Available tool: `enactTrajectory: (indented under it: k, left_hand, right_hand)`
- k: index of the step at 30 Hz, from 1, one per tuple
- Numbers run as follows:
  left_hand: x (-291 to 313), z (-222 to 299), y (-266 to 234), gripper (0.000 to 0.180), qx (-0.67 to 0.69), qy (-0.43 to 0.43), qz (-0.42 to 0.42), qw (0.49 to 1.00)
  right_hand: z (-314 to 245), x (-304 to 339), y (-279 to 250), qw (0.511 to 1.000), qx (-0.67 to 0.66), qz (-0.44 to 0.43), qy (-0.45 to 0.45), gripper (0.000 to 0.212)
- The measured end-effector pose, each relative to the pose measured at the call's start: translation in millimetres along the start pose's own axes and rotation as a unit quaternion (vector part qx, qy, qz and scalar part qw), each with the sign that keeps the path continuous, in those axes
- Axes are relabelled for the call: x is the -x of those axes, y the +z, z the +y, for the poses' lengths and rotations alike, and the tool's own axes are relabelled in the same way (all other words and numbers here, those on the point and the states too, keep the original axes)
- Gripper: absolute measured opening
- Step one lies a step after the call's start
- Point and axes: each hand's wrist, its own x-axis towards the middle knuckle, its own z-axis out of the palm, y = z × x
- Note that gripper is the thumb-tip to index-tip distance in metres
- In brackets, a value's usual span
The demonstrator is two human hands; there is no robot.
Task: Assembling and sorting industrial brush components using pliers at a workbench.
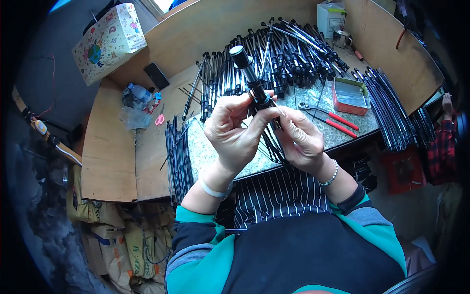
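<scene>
Both of my hands are raised over the front of the table, working on one umbrella frame [250,74]. Its shaft is silver with a black end, tilted up and away to the left, and thin black ribs [275,149] hang below it. My left hand [234,131] is closed around the black collar, thumb pressed on its front. From the right, my right hand [302,139] pinches at the same collar, close to the tops of the ribs. What exactly lies between its fingertips is too small to make out. Behind them lies a large pile of similar shafts [289,61].
Red-handled pliers [338,123] lie right of my hands, near a red tin [338,104] holding thin pieces. Bundles of black ribs [177,157] flank the table. Scissors [159,119], a bottle [140,93] and a phone [156,76] are left. Another person's hand [447,104] shows far right.
</scene>
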Motion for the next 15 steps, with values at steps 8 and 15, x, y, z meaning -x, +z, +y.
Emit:
enactTrajectory:
  k: [8, 15]
  left_hand:
    - [-1.4, -5.1, 0.7, 0.034, -0.067, 0.022, -0.007, 0.997]
    - [-2.1, 7.6, 18.8, 0.036, -0.151, -0.010, -0.012, 0.988]
  right_hand:
    - [-0.4, 2.2, 6.4, 0.999, 0.031, 0.014, -0.007, 0.051]
    - [-11.7, -0.2, 11.7, 0.994, -0.005, 0.059, 0.088, 0.042]
